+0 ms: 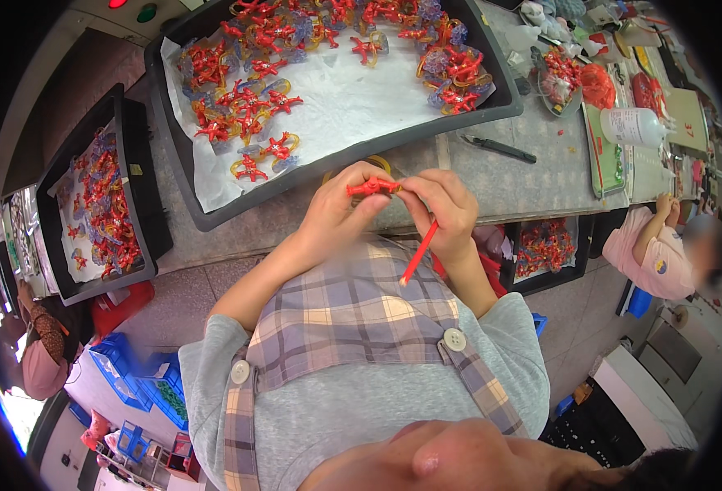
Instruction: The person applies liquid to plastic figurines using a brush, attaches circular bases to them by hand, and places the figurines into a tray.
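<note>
Two hands up at the table edge, both busy. My left hand pinches a small red figure between thumb and fingertips — fingers curled shut around it. My right hand touches the figure's other end and also grips a red stick, which slants down toward my checked apron. Figure sits just in front of the big black tray, whose white liner holds many red figures with yellow rings. A second black tray lies off to the left — similar parts inside. Dark tool rests on the table, right of the hands.
</note>
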Available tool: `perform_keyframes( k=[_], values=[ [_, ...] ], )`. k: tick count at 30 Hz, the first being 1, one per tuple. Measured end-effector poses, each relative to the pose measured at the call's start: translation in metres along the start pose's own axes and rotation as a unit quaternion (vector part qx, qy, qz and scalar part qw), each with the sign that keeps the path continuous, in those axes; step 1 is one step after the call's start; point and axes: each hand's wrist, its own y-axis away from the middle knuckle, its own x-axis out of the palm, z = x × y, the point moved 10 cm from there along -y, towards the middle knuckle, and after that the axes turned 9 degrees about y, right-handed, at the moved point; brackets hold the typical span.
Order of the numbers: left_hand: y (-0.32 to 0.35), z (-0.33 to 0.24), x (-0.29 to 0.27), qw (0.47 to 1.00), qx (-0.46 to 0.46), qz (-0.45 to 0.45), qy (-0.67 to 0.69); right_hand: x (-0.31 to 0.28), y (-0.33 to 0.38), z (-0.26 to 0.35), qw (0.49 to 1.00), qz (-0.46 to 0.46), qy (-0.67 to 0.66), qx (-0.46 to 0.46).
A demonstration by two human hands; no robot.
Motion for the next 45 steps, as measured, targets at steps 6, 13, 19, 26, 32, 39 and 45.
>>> perform_keyframes(
  k=[6, 13, 19, 26, 32, 39, 45],
  values=[
    [-0.006, -0.024, -0.003, 0.993, 0.106, 0.041, -0.043, -0.003, -0.002, 0.027, 0.991, 0.059, -0.029, -0.114],
    [0.001, -0.016, -0.008, 0.991, 0.128, 0.018, -0.042, -0.004, 0.002, 0.049, 0.969, 0.082, 0.032, -0.231],
    [0.013, -0.039, -0.014, 0.957, 0.272, 0.004, -0.101, 0.006, -0.004, 0.001, 0.977, 0.113, -0.173, 0.056],
    [0.016, -0.065, -0.016, 0.901, 0.367, -0.069, -0.221, 0.027, 0.000, 0.004, 0.977, 0.124, -0.157, 0.076],
    [0.013, -0.056, -0.014, 0.924, 0.320, -0.073, -0.196, 0.032, 0.001, -0.003, 0.967, 0.138, -0.170, 0.133],
    [0.004, -0.018, -0.016, 0.990, 0.122, -0.059, 0.040, 0.037, 0.002, -0.002, 0.949, 0.159, -0.228, 0.147],
    [0.003, -0.013, -0.012, 0.996, 0.064, -0.052, 0.037, 0.039, 0.002, -0.001, 0.944, 0.188, -0.220, 0.158]
  ],
)
